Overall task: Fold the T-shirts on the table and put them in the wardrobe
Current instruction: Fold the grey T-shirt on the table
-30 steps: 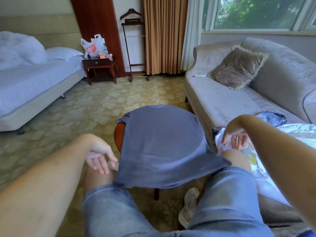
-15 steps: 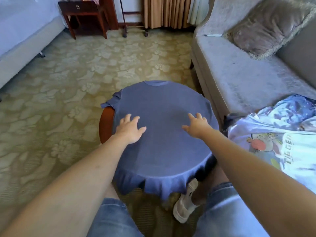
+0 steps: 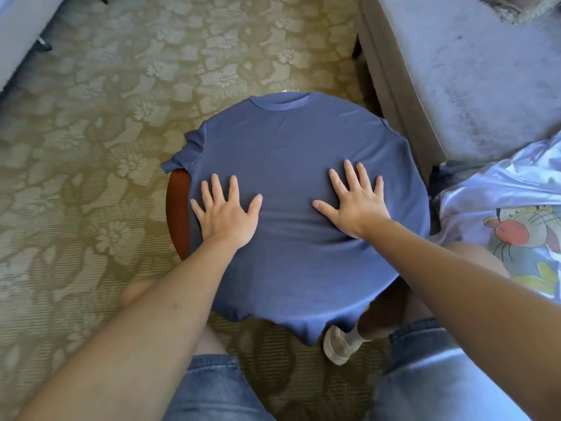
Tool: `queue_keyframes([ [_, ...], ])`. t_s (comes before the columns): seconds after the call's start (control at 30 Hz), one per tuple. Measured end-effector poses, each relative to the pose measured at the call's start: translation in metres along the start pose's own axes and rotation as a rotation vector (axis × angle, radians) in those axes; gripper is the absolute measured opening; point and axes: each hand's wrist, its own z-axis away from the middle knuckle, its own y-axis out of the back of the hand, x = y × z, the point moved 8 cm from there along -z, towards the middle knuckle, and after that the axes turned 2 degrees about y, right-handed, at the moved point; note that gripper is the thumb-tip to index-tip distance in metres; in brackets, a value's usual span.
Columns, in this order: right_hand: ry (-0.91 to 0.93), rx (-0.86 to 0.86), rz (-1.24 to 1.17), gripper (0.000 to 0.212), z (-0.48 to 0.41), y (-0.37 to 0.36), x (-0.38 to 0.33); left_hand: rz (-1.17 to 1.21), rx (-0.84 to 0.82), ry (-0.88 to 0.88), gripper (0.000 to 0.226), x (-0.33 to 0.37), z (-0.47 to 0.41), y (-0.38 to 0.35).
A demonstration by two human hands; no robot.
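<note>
Covering the round counter (image 3: pixel 177 208), a blue shirt (image 3: pixel 291 153) is being pressed flat by both hands. The left hand (image 3: pixel 226 218) and the right hand (image 3: pixel 355 205) are being held released, palms down and fingers spread straight, side by side on the middle of the cloth and apart from each other; nothing is being grasped. The collar (image 3: pixel 280 103) is lying at the far edge, one sleeve (image 3: pixel 185 153) is sticking out past the left rim, and the hem (image 3: pixel 303 326) is hanging over the near edge, above a white shoe (image 3: pixel 337 347). Only a strip of the counter's wooden rim is being left uncovered, at the left. A pale printed shirt (image 3: pixel 501 232) is lying at the right, on the sofa (image 3: pixel 470 86) and apart from the counter. A patterned carpet (image 3: pixel 106 117) is being shown beneath everything.
</note>
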Motion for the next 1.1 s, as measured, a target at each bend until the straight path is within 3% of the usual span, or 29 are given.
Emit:
queue_keyframes([
  [0.37, 0.097, -0.101, -0.064, 0.090, 0.050, -0.009, 0.003, -0.041, -0.137, 0.105, 0.077, -0.001, 0.063, -0.016],
  [0.63, 0.186, -0.073, 0.003, 0.106, 0.118, -0.012, 0.031, -0.032, -0.167, 0.093, 0.077, 0.002, 0.071, -0.016],
  [0.8, 0.189, -0.071, -0.017, 0.092, 0.105, 0.003, 0.003, 0.027, -0.052, 0.035, 0.076, 0.003, 0.065, 0.002],
  [0.9, 0.224, -0.104, 0.029, 0.074, 0.080, 0.012, -0.025, 0.010, 0.032, -0.038, 0.070, 0.000, 0.051, 0.016],
  [1.1, 0.236, -0.142, 0.097, 0.071, 0.015, 0.022, -0.070, 0.000, -0.039, 0.026, 0.075, -0.034, 0.031, 0.001],
])
